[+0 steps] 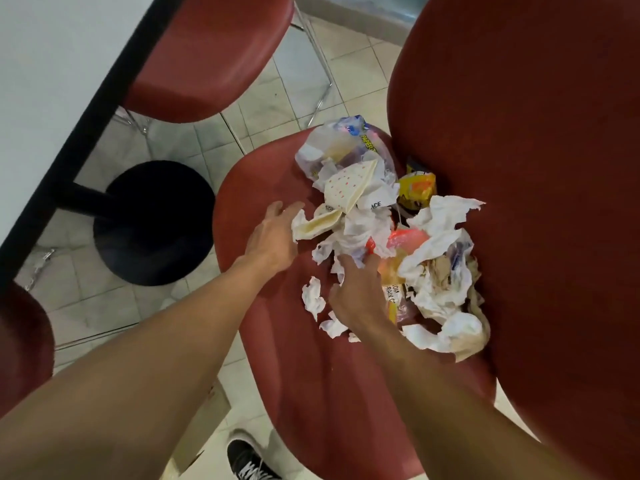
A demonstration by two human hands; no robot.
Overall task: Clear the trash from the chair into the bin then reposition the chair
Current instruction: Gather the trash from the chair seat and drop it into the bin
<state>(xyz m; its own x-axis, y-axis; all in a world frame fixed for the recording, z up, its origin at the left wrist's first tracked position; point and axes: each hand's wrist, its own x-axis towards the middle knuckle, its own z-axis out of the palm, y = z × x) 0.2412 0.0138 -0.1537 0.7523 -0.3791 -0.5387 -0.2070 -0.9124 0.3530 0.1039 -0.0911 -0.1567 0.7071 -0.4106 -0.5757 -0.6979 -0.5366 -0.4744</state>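
Paper trash (363,216) under both hands' seemingly spread fingers (289,207).

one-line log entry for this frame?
phase: gathering | left hand: open, on cream wrapper | right hand: open, in trash pile | chair seat: still littered

Trash (377,216) lies on the chair (311,393) seat, table (52,81) at left
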